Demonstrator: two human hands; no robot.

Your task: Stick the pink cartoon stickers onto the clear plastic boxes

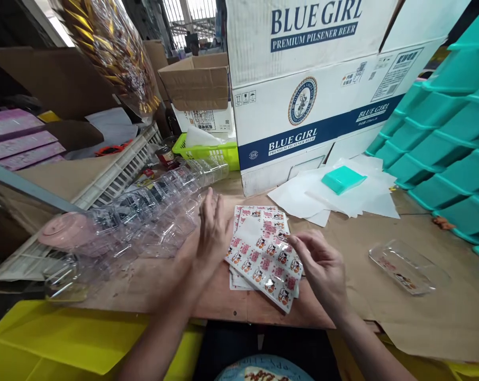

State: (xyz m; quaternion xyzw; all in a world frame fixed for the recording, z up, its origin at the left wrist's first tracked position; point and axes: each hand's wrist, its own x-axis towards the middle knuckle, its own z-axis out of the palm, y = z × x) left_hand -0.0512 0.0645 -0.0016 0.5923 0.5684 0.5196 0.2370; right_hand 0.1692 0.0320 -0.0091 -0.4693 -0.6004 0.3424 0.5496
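Note:
A stack of sticker sheets (265, 263) with cartoon figures and pink lettering lies fanned out at the table's front edge. My right hand (322, 267) is over its right side, thumb and forefinger pinched on a small sticker (282, 237). To the left of the sheets, my left hand (214, 227) is stretched out with fingers extended, beside a row of nested clear plastic boxes (160, 198). Whether its fingertips touch the nearest box I cannot tell. One separate clear plastic box (408, 267), with stickers showing on it, lies on the cardboard at the right.
White paper sheets (298, 193) lie at the back, a turquoise tray (342, 180) on them. Behind stands a large white carton (287, 100). Stacked turquoise trays (441, 143) rise at right. A lime-green basket (227, 153) and a pink bowl (66, 231) are on the left.

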